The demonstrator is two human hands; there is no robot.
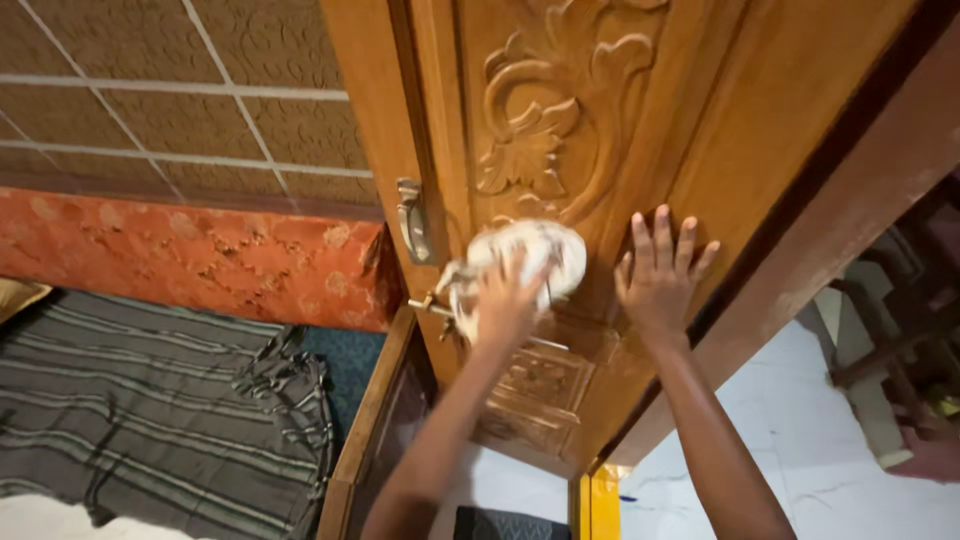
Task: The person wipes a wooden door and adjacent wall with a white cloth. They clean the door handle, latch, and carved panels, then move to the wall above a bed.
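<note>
mid-wipe on carved wooden door (620,110), frame centre: left hand (505,300) clenched on white cloth (535,255), right hand (655,275) flat, released, bracing. next, prob. rubbing near handle (412,220).

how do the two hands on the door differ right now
The left hand presses a bunched white cloth against the carved wooden door; the right hand holds nothing. The left hand's fingers curl over the cloth, while the right hand lies flat with fingers spread. The left hand is nearer the metal handle. Both rest on the door at about the same height.
</note>
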